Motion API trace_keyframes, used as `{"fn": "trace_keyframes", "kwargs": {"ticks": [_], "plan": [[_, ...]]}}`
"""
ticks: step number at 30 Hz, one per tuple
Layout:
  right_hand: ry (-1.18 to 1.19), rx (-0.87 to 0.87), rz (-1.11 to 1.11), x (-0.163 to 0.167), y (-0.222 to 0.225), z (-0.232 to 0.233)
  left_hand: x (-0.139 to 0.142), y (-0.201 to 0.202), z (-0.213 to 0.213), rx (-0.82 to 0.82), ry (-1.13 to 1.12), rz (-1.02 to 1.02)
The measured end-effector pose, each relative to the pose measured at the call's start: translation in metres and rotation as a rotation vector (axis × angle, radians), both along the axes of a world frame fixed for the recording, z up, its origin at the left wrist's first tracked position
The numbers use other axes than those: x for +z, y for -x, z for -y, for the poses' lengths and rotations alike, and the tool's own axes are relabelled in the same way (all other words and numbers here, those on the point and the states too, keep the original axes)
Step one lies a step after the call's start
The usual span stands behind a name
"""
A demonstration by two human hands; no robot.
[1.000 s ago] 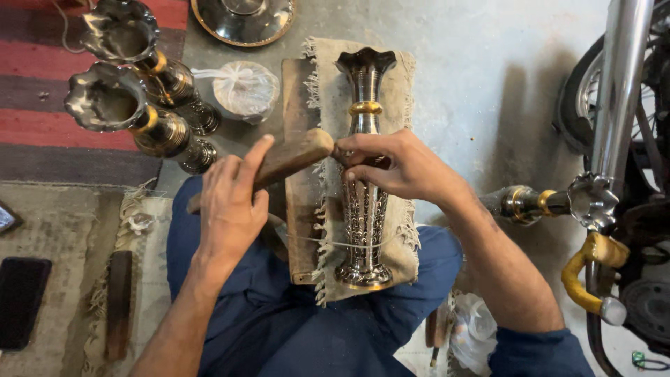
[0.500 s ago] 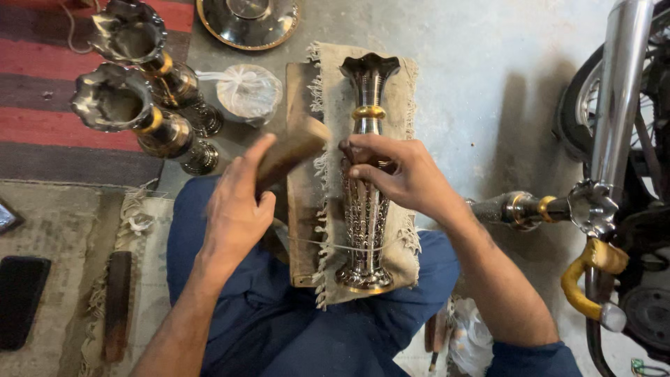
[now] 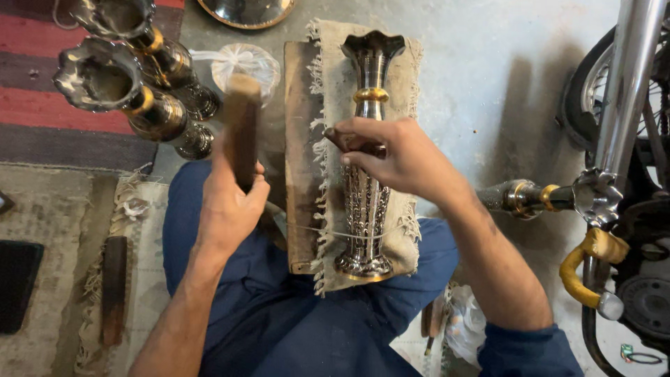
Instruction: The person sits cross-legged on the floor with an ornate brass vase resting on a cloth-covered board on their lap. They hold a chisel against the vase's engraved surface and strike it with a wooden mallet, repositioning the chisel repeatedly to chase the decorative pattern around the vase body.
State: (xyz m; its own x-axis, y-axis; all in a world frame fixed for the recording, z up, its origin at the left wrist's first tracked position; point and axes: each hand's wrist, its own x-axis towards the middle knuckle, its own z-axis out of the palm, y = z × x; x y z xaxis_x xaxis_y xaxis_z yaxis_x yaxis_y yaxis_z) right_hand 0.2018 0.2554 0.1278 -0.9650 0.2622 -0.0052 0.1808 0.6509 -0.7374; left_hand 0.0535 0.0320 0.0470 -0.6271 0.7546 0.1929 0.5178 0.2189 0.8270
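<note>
Left hand (image 3: 230,202) gripping raised wooden mallet (image 3: 242,129) | right hand (image 3: 401,157) pinching chisel (image 3: 352,142) against engraved metal vase (image 3: 366,153), lying on burlap-covered board (image 3: 301,153) across lap | two finished vases (image 3: 132,84) upper left.

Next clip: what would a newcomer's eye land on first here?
Centre frame, a tall metal vase lies on a frayed cloth over a board. The right hand holds a small tool against it, while the left hand raises a wooden block. Two matching vases stand upper left.
</note>
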Motion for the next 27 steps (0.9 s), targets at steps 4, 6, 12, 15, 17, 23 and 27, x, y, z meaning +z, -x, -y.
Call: {"fn": "trace_keyframes", "kwargs": {"ticks": [4,6,12,15,17,23,27], "plan": [[-0.031,0.093,0.111,0.006,0.007,-0.008,-0.001,-0.003,0.003,0.002,0.052,-0.104],[-0.013,0.139,0.109,0.005,0.009,-0.013,-0.004,-0.004,0.004,-0.009,-0.186,-0.080],[0.229,0.186,-0.006,-0.018,0.001,-0.039,-0.027,-0.001,0.013,0.023,0.159,-0.030],[0.457,-0.060,-0.235,-0.026,-0.028,-0.058,-0.045,0.001,0.022,0.012,0.074,0.234],[0.519,-0.209,-0.368,-0.031,-0.046,-0.069,-0.057,0.003,0.028,-0.032,0.209,0.287],[0.543,-0.447,-0.424,-0.043,-0.091,-0.063,-0.070,0.013,0.033,-0.397,0.581,0.371],[0.521,-0.533,-0.377,-0.042,-0.098,-0.053,-0.043,0.010,0.021,-0.373,0.118,0.052]]}}
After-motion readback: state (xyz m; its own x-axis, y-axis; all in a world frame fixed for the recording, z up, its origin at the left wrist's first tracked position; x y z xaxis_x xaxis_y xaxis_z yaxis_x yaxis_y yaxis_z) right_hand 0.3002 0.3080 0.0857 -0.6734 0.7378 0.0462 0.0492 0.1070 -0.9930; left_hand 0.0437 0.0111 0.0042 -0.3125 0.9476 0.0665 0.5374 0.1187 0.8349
